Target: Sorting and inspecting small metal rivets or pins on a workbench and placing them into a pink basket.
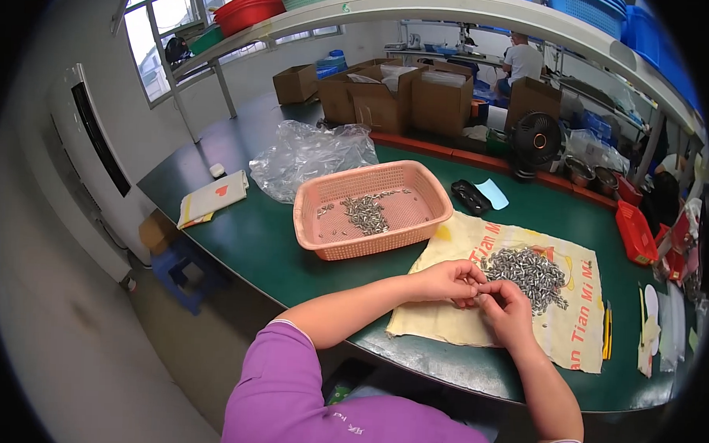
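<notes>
Over the front part of a yellow printed cloth (445, 318), my left hand (452, 283) and my right hand (510, 309) meet, fingertips pinched close together. Whatever lies between the fingers is too small and covered to make out. Just beyond them on the cloth is a heap of small shiny silver metal pieces (528, 276). To the left of the cloth stands a pink perforated plastic basket (330, 248), with more of the same silver pieces (366, 214) gathered on its bottom.
Behind the basket lies crumpled clear plastic (310, 157). A black object (470, 197) and light-blue sheet (493, 193) lie beyond the cloth; a yellow tool (607, 332) lies right. Cardboard boxes (382, 101), a black fan (536, 138) and red tray (635, 233) line the back. A shelf (424, 7) spans overhead.
</notes>
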{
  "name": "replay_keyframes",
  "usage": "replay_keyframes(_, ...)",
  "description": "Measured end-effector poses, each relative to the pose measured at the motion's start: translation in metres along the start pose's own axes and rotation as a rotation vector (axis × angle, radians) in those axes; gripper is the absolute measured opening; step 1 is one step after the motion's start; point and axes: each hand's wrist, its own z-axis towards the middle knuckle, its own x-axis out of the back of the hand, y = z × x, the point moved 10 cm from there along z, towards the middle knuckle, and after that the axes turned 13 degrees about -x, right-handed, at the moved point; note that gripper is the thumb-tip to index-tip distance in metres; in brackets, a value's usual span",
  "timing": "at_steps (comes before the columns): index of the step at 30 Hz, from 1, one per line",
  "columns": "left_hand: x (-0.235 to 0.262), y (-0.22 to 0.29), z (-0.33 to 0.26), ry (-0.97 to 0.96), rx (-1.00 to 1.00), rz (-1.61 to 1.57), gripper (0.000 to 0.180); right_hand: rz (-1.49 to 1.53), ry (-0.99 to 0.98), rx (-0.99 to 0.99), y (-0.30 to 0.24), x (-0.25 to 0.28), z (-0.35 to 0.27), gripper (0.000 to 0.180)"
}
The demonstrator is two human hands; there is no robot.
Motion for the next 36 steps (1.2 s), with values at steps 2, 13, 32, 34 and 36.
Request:
replay_keyframes(2, -0.001, 0.014, -0.007, -0.023, -0.078, 0.212, 0.034, -0.065, 0.012, 0.066, -0.01, 0.001, -0.004, 0.011)
replay_keyframes(13, -0.009, 0.086, -0.189, 0.392, -0.402, 1.322, 0.027, -0.253, 0.057, 0.299, -0.023, -0.004, -0.015, 0.009)
replay_keyframes(32, -0.024, 0.099, -0.213, 0.646, -0.74, 1.54, 0.008, -0.44, 0.155, 0.538, -0.031, -0.007, -0.023, 0.01)
replay_keyframes(34, -0.022, 0.099, -0.214, 0.663, -0.739, 1.545, 0.007, -0.443, 0.149, 0.546, -0.034, -0.009, -0.022, 0.01)
replay_keyframes(36, -0.021, 0.099, -0.215, 0.677, -0.733, 1.552, 0.007, -0.433, 0.121, 0.522, -0.034, -0.014, -0.019, 0.01)
